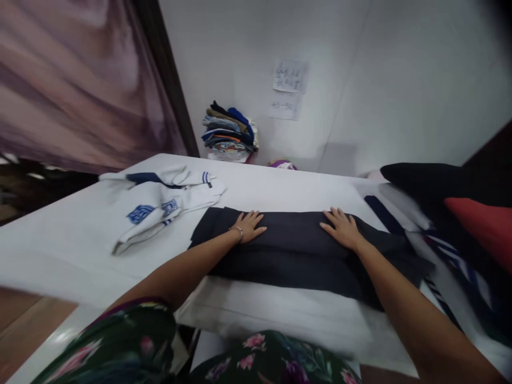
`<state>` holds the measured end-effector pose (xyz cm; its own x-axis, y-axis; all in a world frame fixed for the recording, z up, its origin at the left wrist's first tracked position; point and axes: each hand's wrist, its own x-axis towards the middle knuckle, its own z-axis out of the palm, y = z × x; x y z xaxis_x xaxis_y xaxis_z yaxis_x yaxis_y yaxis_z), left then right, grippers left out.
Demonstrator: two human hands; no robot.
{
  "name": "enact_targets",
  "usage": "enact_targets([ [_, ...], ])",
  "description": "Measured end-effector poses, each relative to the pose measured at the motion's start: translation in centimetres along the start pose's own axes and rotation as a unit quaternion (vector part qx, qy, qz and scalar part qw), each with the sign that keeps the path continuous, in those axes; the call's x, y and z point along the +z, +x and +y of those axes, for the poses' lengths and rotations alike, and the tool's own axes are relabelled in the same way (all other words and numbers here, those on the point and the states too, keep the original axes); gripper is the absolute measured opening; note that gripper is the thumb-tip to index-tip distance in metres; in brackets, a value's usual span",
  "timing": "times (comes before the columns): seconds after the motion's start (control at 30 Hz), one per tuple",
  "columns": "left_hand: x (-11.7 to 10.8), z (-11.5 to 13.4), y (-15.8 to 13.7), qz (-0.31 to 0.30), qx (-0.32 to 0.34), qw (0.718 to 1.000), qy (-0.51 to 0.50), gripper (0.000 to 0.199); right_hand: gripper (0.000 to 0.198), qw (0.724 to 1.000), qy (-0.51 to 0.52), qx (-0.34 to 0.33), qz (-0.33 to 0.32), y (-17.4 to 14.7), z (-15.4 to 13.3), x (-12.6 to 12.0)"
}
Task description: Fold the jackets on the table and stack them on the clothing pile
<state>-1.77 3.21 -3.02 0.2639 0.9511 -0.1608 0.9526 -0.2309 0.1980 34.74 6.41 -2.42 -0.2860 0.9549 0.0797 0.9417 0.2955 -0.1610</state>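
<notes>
Looks like a garment workroom: stacked clothes (229,133), a broad white worktop (288,189) bearing garments (294,230), handwritten papers (290,77) on the wall (240,37).

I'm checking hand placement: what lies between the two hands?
In the head view, a bare stretch of the dark cloth lies between the left hand and right hand.

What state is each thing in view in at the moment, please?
Left hand, open, palm down on the dark garment
Right hand, open, palm down on the same garment
Dark garment, laid out lengthwise, lightly creased
White garment with blue prints, lying loosely rumpled
Clothes stack, piled up
Upper paper sheet, on the wall
Bracelet, worn on the left wrist
</notes>
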Motion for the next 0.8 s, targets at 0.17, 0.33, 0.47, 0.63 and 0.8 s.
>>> enact_targets([
  [0.17, 0.1, 0.2, -0.4, 0.013, 0.009, 1.0, -0.015, 0.074, 0.056, 0.998, -0.011, 0.019, -0.051, -1.4, 0.1, 3.8],
  [0.33, 0.0, 0.5, -0.7, 0.047, 0.003, 0.999, -0.027, 0.072, 0.054, 0.999, -0.033, 0.005, -0.043, -1.5, 0.7, 4.1],
  [0.47, -0.1, 1.1, -2.1, 0.114, -0.055, 0.992, 0.01, 0.06, 0.054, 0.998, -0.041, 0.001, -0.038, -1.3, 1.0, 4.2],
  [0.63, 1.0, 1.2, -6.3, 0.18, -0.16, 0.969, 0.051, 0.053, 0.052, 0.998, -0.043, -0.022, -0.036, -1.3, 1.4, 4.4],
  [0.8, 2.4, 1.1, -9.0, 0.225, -0.172, 0.957, 0.066, 0.052, 0.052, 0.999, -0.029, -0.026, -0.025, -1.3, 1.5, 4.4],
])
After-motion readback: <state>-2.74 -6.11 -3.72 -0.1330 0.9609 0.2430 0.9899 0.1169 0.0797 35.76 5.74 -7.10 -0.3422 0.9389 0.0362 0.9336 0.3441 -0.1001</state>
